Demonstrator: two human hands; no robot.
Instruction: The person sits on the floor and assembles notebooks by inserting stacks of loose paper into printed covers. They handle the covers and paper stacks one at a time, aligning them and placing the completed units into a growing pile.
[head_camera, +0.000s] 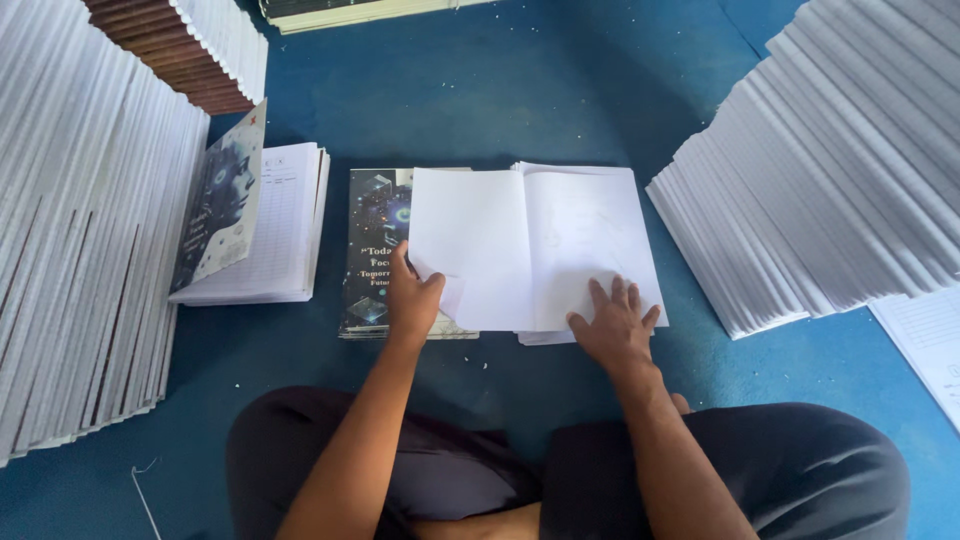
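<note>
An open notebook with blank white pages (560, 240) lies on the blue floor in front of my crossed legs. My left hand (412, 298) pinches the lower left corner of its raised left page (470, 245), which stands partly lifted. Flat on the lower right page rests my right hand (616, 325), fingers spread. Under the left page lies a stack of notebooks with dark printed covers (372, 250).
Another notebook (270, 225) with its dark cover propped up lies left of the stack. Tall leaning rows of white-edged notebooks stand at the left (80, 220) and right (830, 170). A brown-edged pile (190, 50) sits at the back left. Loose lined sheets (925, 340) lie at the right.
</note>
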